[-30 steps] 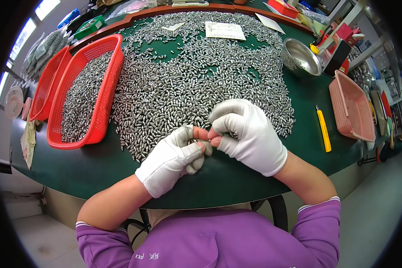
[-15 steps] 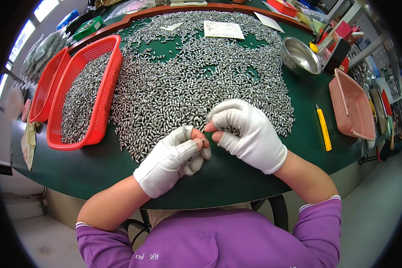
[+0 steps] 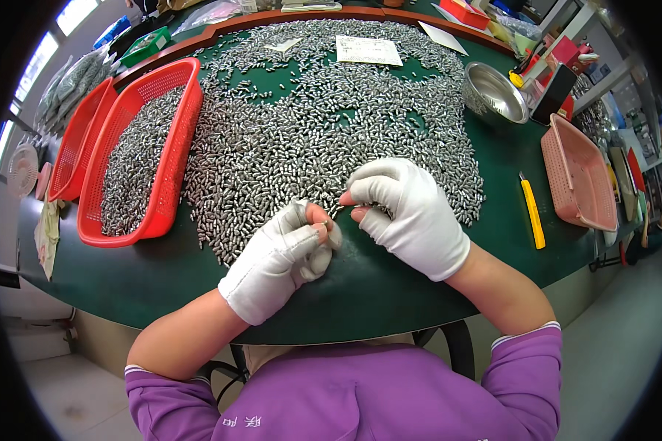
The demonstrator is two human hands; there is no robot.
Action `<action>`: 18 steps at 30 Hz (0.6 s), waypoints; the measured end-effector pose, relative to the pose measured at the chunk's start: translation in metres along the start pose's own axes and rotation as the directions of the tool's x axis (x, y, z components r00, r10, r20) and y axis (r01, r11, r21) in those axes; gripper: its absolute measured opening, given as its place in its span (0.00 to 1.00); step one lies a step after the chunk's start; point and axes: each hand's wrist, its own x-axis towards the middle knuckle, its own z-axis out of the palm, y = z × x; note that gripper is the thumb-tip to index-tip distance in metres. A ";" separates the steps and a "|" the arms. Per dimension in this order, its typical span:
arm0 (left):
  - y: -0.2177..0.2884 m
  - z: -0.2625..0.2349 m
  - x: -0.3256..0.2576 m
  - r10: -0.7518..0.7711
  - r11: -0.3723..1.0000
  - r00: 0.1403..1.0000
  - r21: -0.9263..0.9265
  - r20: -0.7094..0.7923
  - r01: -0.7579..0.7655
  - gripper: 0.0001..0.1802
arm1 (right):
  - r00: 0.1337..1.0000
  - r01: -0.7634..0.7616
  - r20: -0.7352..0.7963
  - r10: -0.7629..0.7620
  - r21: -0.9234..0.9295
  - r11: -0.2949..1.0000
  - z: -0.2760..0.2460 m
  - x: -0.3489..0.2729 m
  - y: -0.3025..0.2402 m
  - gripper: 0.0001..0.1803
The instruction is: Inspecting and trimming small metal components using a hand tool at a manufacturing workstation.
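A wide spread of small silver metal pieces [image 3: 272,158], bullet-shaped with bands, covers the table in front of me. My left hand [image 3: 276,261], in a white glove with bare thumb and fingertip, is closed in a pinch at the near edge of the spread. A tiny metal piece [image 3: 325,223] shows between its thumb and forefinger. Just to the right, my right hand [image 3: 408,217], gloved likewise, curls with thumb and forefinger close together beside the pieces. Silver bits show in the gap under its fingers; whether they are held or lie behind cannot be told.
A red plastic basket [image 3: 187,140] of the same pieces stands left, another red basket [image 3: 77,151] beside it. Right are a steel bowl [image 3: 500,92], a yellow cutter knife [image 3: 533,213] and a pink basket [image 3: 577,176]. Paper slips [image 3: 368,50] lie on the far pieces.
Both hands have shifted slightly: the left a little to the left, the right slightly upward. The gap between their fingertips is a bit wider.
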 end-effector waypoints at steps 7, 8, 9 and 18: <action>-0.001 -0.008 0.001 0.163 0.962 0.986 -0.217 -0.020 -0.163 0.09 | 0.974 0.220 0.108 -0.198 -0.275 0.936 0.011 0.001 0.007 0.12; -0.002 -0.008 0.001 0.152 0.963 0.988 -0.221 -0.034 -0.156 0.09 | 0.974 0.221 0.108 -0.198 -0.273 0.936 0.011 0.001 0.007 0.12; -0.002 -0.009 0.001 0.153 0.962 0.988 -0.222 -0.034 -0.156 0.09 | 0.972 0.230 0.113 -0.206 -0.278 0.933 0.009 0.002 0.008 0.12; -0.002 -0.010 0.002 0.118 0.970 0.993 -0.215 -0.011 -0.117 0.06 | 0.970 0.227 0.161 -0.185 -0.303 0.925 0.009 0.004 0.004 0.11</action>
